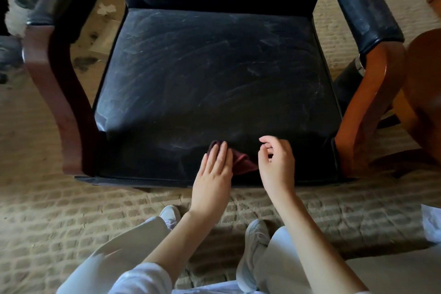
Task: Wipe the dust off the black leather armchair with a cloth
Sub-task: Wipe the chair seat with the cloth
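The black leather armchair [214,74] fills the upper view, its seat streaked with pale dust and wipe marks. A dark red cloth [242,162] lies at the seat's front edge. My left hand [213,169] lies flat on the cloth's left part, fingers straight and together. My right hand [276,162] hovers just right of the cloth with its fingers loosely curled, holding nothing. Much of the cloth is hidden under my left hand.
The chair has wooden arm supports, a dark one on the left [62,93] and an orange-brown one on the right [367,102], with padded black armrests [362,5]. A woven beige rug [119,207] covers the floor. Another wooden piece [424,74] stands at right. My shoes and legs are below.
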Motion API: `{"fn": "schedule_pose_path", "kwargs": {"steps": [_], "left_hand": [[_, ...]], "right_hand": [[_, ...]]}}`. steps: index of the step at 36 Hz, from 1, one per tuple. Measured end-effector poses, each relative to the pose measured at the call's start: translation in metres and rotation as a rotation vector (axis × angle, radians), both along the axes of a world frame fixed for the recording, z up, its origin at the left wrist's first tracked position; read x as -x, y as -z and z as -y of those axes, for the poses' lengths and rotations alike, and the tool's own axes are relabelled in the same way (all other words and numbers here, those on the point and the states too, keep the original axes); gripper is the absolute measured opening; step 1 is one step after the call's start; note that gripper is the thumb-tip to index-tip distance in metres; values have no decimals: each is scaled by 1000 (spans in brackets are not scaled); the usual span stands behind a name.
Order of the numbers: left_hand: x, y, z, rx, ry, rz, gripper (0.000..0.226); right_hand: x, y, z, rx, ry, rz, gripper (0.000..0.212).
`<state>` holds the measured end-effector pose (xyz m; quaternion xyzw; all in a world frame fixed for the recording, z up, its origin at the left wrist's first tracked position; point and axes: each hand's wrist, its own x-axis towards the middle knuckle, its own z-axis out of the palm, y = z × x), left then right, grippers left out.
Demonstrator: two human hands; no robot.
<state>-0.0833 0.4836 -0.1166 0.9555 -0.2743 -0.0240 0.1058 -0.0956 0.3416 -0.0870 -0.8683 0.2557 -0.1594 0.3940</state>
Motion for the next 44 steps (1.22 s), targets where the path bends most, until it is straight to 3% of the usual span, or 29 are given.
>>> {"fn": "schedule_pose_path", "kwargs": {"steps": [4,7,13,17,22,29,34,38,44], "left_hand": [[-12,-1,-6,-60,226,1,73],[-22,-2,-20,-70,220,21,71],[-37,-1,-89,-34,-168,67,62],[-56,-3,-141,-10,-493,-42,62],[-55,0,-112,126,-641,-79,57],[3,4,-14,125,5,-20,62],[-4,7,-32,15,140,13,64],[-10,11,-71,20,-64,7,66],[-48,13,-131,78,-665,-22,55]], "right_hand": [[4,11,-2,253,-94,36,20],[8,24,-2,422,-169,7,23],[11,34,-10,569,-237,-96,32],[10,36,-13,585,-210,-85,26],[10,40,-15,570,-185,-94,38],[13,46,-17,583,-197,-91,39],[13,45,-14,624,-174,-100,37],[12,50,-23,616,-173,-119,36],[15,50,-22,594,-193,-120,37]]}}
